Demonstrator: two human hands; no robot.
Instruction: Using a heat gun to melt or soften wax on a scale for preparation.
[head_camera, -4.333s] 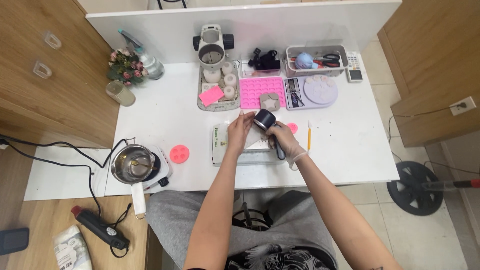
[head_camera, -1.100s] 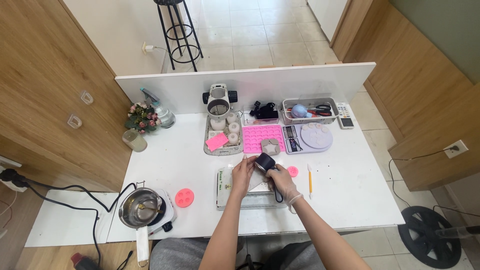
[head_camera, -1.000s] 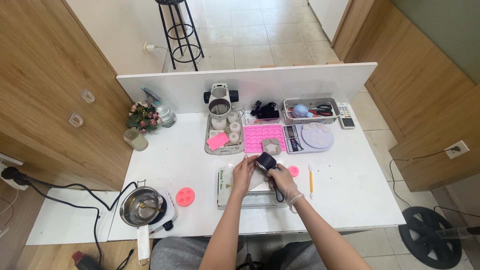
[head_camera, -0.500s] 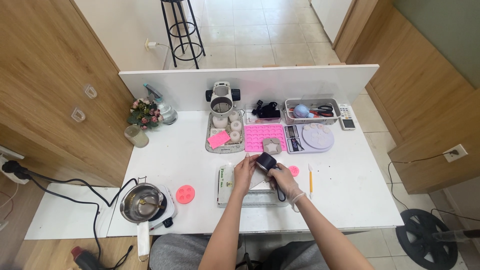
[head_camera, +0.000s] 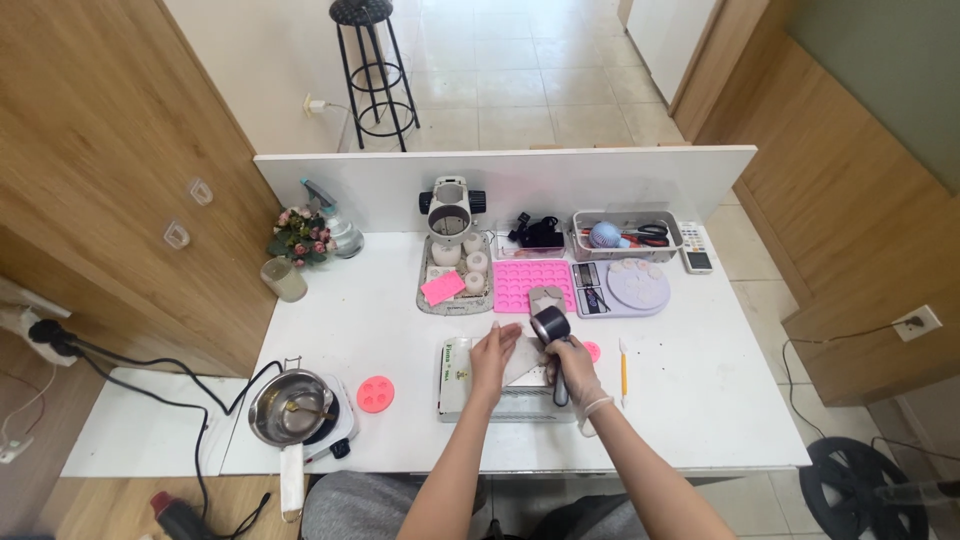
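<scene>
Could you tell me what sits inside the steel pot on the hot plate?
The steel pot on the white hot plate holds a small yellowish bit near its middle; what it is cannot be told. The burner beneath is covered.

A dark, cylindrical tool with a round lens-like head (head_camera: 549, 325) and a slim black handle is gripped in the gloved right hand (head_camera: 571, 375), head tilted up and away from the person. Beneath it a flat white rectangular box (head_camera: 456, 372) with a green-printed left end lies on the white table, and a pale sheet (head_camera: 522, 366) rests on top of it. The bare left hand (head_camera: 491, 352) lies flat on that sheet, just beside the tool's head.
</scene>
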